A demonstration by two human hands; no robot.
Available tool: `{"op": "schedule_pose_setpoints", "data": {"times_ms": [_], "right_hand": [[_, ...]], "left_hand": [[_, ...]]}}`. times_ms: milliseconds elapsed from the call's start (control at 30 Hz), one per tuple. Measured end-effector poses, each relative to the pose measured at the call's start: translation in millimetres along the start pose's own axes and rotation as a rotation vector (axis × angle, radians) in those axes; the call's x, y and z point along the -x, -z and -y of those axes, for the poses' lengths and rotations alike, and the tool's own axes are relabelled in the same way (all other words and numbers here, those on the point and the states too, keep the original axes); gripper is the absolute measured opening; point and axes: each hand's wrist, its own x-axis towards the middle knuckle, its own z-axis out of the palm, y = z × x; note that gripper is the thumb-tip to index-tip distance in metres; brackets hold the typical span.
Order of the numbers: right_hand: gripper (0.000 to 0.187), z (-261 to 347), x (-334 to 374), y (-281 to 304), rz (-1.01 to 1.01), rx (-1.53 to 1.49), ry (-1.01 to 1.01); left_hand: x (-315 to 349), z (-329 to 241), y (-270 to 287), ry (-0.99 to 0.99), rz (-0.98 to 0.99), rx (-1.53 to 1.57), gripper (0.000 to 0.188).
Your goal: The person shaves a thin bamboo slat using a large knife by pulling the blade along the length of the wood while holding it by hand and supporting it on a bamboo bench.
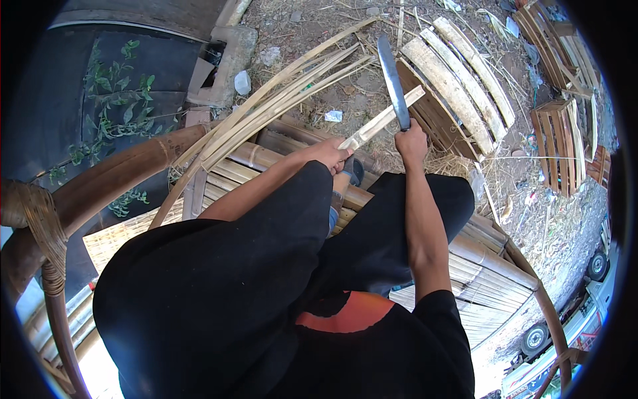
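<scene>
Knife [390, 72] and bamboo strip [380, 125], viewed from above. The right hand [411, 141] is closed around the knife's handle, most of which the fist conceals; the blade points up and slightly left, its full length visible. The left hand [330, 157] is clamped on the near end of the strip, with the fingers partly turned from view; that end is covered by the grip. From there the strip slants up and right, over the ground beyond the bench [488, 286]. The blade crosses the strip near its far end in this view; whether the 2 touch cannot be determined. Below the left hand, a brown and blue object between the knees is too obscured to identify.

At left, a fan of loose strips [266, 124] lies across the bench edge, its lower ends partly hidden by the left forearm and black clothing [219, 286]. Beyond the right hand sits a slatted crate [446, 96], its interior in shadow. A 2nd crate [555, 147] stands farther right. At lower right, a vehicle [571, 339] is cut off by the dark lens rim.
</scene>
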Motion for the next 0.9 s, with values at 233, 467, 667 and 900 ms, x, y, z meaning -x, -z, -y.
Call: {"op": "schedule_pose_setpoints", "data": {"times_ms": [233, 467, 667, 900], "right_hand": [[0.031, 6, 24, -6, 0.039, 0.072, 0.164], [0.028, 2, 9, -2, -0.035, -0.035, 0.084], [0.027, 15, 49, 5, 0.034, 0.039, 0.263], [0.033, 17, 55, 7, 0.113, -0.004, 0.219]], "left_hand": [[-13, 17, 3, -0.121, -0.077, -0.09, 0.017], [-14, 14, -7, -0.137, -0.157, -0.265, 0.023], [-11, 13, -4, -0.111, -0.188, -0.237, 0.032], [-14, 14, -10, -0.117, -0.266, -0.384, 0.027]]}}
